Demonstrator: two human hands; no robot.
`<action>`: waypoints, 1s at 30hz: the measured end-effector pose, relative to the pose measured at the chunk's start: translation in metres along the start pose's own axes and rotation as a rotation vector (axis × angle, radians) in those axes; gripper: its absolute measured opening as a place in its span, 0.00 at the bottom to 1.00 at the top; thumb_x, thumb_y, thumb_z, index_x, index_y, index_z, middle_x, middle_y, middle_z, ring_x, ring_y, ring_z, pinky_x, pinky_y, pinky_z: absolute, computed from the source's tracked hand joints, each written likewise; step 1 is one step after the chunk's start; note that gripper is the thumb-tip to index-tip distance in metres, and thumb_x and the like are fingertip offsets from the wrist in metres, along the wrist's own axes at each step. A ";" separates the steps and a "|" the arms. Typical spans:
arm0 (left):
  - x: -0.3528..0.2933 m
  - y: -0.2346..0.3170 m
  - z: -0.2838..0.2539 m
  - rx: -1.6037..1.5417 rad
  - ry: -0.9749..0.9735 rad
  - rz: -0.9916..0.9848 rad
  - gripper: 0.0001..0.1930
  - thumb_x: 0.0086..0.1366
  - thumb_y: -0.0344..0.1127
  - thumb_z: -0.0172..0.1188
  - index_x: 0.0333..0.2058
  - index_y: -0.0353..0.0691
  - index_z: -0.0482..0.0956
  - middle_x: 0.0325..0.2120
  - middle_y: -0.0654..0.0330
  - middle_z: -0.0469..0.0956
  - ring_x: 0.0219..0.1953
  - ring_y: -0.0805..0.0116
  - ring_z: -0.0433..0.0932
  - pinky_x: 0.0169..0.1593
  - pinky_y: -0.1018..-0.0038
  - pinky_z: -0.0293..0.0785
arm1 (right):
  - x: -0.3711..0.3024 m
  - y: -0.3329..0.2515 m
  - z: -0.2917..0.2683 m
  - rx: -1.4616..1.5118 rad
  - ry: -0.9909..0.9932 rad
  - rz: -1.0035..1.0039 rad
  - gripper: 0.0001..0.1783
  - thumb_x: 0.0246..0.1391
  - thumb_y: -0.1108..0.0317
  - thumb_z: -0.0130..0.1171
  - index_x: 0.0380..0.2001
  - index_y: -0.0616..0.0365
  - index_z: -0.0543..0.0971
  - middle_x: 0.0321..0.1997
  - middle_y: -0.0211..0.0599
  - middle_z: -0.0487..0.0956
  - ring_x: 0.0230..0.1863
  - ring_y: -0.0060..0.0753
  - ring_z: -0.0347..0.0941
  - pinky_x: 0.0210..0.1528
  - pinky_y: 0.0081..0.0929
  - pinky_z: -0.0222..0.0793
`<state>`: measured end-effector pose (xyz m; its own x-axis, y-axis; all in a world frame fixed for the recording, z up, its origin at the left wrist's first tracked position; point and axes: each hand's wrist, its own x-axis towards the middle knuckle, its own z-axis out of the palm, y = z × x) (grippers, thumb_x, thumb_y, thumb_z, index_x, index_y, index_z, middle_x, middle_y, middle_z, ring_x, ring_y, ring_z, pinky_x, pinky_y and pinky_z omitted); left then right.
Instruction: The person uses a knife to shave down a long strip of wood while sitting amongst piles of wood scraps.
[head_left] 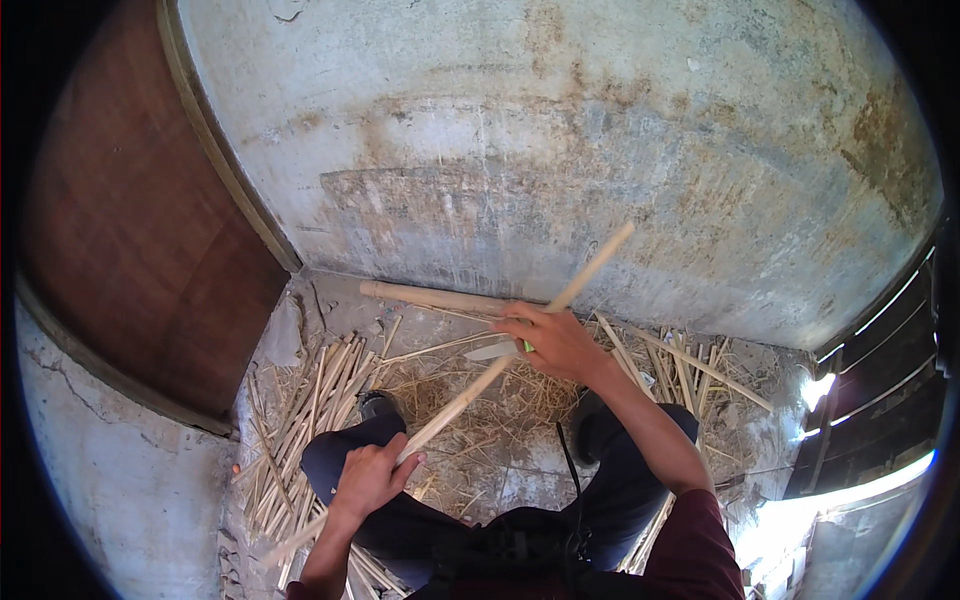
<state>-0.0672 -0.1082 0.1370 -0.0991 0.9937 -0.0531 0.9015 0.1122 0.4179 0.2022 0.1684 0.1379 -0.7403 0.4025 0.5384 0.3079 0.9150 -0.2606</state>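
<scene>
A long pale bamboo strip (pixel 455 407) slants from beside my left forearm up toward the wall at the right. My left hand (pixel 368 480) is closed round its lower part, above my left thigh. Farther along it, my right hand (pixel 562 342) is closed round a knife (pixel 488 352) with a bright green handle. The blade points left and lies close to the strip; whether its edge touches cannot be made out. Past my right hand, the strip's far end rises free in front of the wall. The right fingers partly hide the handle and the strip.
Many cut strips (pixel 300 440) lie piled at the left, and others (pixel 690 370) at the right. Thin shavings (pixel 470 440) litter the floor between my feet. A thicker pole (pixel 430 296) lies along the stained wall (pixel 600 150). A brown door (pixel 140 220) stands left.
</scene>
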 end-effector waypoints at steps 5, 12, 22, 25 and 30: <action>0.020 0.009 -0.043 0.130 -0.081 0.092 0.17 0.72 0.54 0.63 0.39 0.46 0.80 0.18 0.50 0.80 0.29 0.42 0.83 0.35 0.49 0.76 | -0.014 0.022 0.010 0.204 -0.299 0.142 0.13 0.66 0.66 0.56 0.45 0.54 0.89 0.35 0.46 0.84 0.37 0.46 0.82 0.42 0.48 0.76; 0.040 0.015 -0.082 0.200 -0.100 0.137 0.18 0.71 0.54 0.62 0.37 0.44 0.81 0.17 0.49 0.79 0.29 0.42 0.83 0.35 0.49 0.76 | -0.015 0.019 0.015 0.474 -0.349 0.146 0.12 0.63 0.64 0.61 0.43 0.57 0.89 0.38 0.45 0.89 0.40 0.47 0.85 0.47 0.44 0.77; 0.057 0.061 -0.128 0.452 0.553 0.437 0.19 0.53 0.39 0.80 0.39 0.43 0.81 0.38 0.62 0.81 0.47 0.55 0.78 0.56 0.56 0.68 | -0.006 0.017 0.030 0.627 -0.209 0.318 0.12 0.63 0.62 0.69 0.45 0.58 0.88 0.38 0.37 0.89 0.40 0.29 0.85 0.47 0.32 0.77; 0.048 0.072 -0.121 0.267 0.743 0.574 0.20 0.53 0.40 0.81 0.40 0.43 0.81 0.34 0.62 0.80 0.41 0.57 0.79 0.49 0.60 0.71 | -0.002 0.019 0.028 0.667 -0.122 0.383 0.12 0.65 0.63 0.69 0.45 0.59 0.88 0.36 0.33 0.89 0.39 0.22 0.82 0.45 0.29 0.76; 0.054 0.052 -0.053 -0.256 0.454 0.528 0.19 0.56 0.40 0.80 0.39 0.39 0.81 0.28 0.60 0.77 0.31 0.60 0.78 0.37 0.66 0.72 | -0.004 0.022 0.033 0.812 -0.003 0.409 0.15 0.66 0.62 0.68 0.47 0.63 0.86 0.39 0.31 0.89 0.42 0.20 0.81 0.49 0.27 0.76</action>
<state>-0.0483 -0.0487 0.2042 0.1061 0.8146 0.5702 0.7567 -0.4382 0.4852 0.1918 0.1859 0.1039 -0.6679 0.6903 0.2781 0.0320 0.3999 -0.9160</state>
